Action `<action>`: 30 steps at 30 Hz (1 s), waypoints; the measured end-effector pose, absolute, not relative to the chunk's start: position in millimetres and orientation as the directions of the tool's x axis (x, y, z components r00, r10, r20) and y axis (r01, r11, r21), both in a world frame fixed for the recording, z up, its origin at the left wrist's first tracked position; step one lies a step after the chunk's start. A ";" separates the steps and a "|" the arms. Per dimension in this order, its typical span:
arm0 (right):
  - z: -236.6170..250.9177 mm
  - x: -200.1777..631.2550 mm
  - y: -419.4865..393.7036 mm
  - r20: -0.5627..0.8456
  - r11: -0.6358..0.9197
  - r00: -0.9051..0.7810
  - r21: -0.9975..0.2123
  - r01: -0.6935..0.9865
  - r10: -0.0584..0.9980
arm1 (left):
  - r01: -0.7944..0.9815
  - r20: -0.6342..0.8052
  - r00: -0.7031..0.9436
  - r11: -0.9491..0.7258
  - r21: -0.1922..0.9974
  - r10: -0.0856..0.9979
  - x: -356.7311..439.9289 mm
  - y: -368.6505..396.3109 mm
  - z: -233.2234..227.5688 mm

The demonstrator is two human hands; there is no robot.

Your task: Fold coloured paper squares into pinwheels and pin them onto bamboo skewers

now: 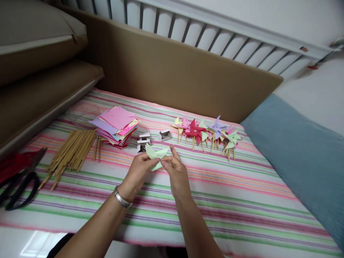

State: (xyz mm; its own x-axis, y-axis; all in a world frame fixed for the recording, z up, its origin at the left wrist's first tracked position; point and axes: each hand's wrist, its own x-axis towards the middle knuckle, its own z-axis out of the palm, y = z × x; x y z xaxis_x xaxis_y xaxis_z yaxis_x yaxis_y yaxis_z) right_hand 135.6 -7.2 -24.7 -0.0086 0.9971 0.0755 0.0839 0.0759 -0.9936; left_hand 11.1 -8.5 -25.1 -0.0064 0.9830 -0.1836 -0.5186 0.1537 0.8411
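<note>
A light green sheet of pinwheel paper (156,153), with its corners curled inward, is held up over the striped cloth. My left hand (137,171) pinches its left side between thumb and fingers. Closed on the paper's right side near the middle is my right hand (177,172), thumb and index finger together and another finger raised. Whether a small pin sits between those fingertips is too small to tell. Just beyond the paper stand small open white boxes (143,140), and another little box (165,135) is to their right.
Finished paper pinwheels (195,130) on sticks lie at the back right. Left of the boxes is a stack of coloured paper squares (118,120), beside a pile of thin wooden sticks (71,152). Black-handled scissors (24,188) lie far left. A brown board (174,68) edges the back.
</note>
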 end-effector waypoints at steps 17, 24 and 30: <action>-22.2 137.6 -6.6 0.021 0.023 -0.016 -0.991 0.133 1.000 | -0.458 -0.203 -0.007 0.177 0.871 0.979 7.3 -6.5 -24.5; -23.1 137.6 -7.5 0.014 0.017 -0.026 -0.996 0.089 1.000 | -0.436 -0.184 -0.020 0.158 0.886 0.983 7.6 -7.3 -24.4; -28.7 135.7 -6.4 0.037 0.037 -0.006 -0.999 0.009 0.999 | -0.390 -0.149 -0.041 0.122 0.913 0.988 8.4 -7.6 -23.9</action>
